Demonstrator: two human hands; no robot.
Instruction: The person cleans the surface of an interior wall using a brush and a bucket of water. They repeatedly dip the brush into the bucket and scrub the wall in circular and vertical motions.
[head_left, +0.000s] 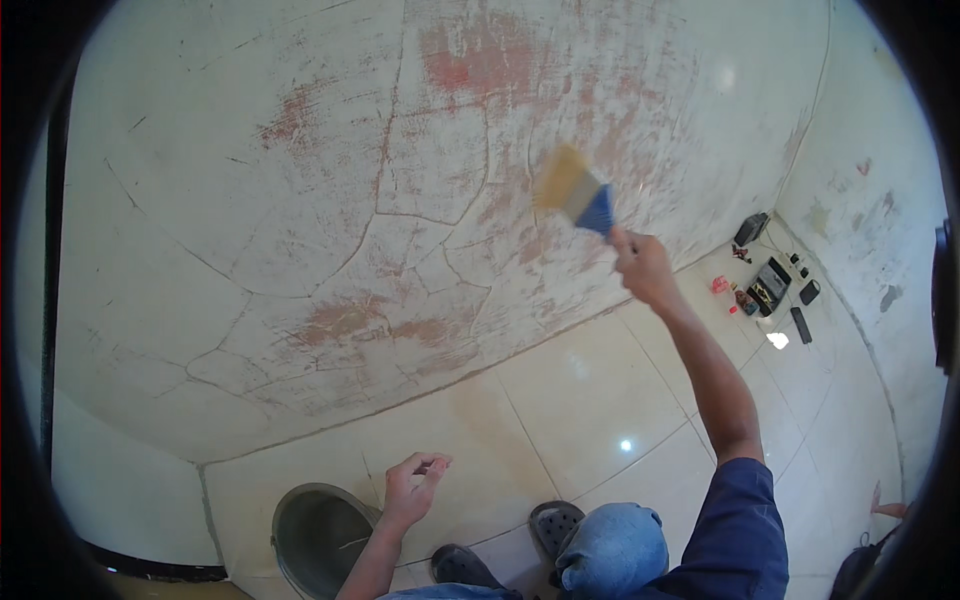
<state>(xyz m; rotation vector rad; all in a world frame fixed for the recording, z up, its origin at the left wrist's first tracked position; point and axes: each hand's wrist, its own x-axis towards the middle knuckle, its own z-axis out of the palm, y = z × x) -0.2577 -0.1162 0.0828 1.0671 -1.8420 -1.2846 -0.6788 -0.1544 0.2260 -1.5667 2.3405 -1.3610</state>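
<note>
My right hand (643, 270) grips the blue handle of a wide flat paintbrush (576, 193). The brush has pale yellow bristles, blurred, in front of the cracked white wall (315, 187) or against it; contact is hard to judge. Reddish-brown patches show through the worn paint. My left hand (415, 484) hovers above the tiled floor beside a dark bucket (322, 532), with thumb and fingers curled together and nothing visible in them. Inside the bucket the contents are hard to make out, apart from a thin pale line near its right side.
Along the right wall lie an open case of small items (769, 286), a dark box (751, 229), a black bar-shaped object (801, 325) and several loose bits. My clog-shod feet (556, 525) stand on the tiles (600, 375). At lower right, a dark bag-like object (862, 562) and part of someone's limb (889, 508) appear.
</note>
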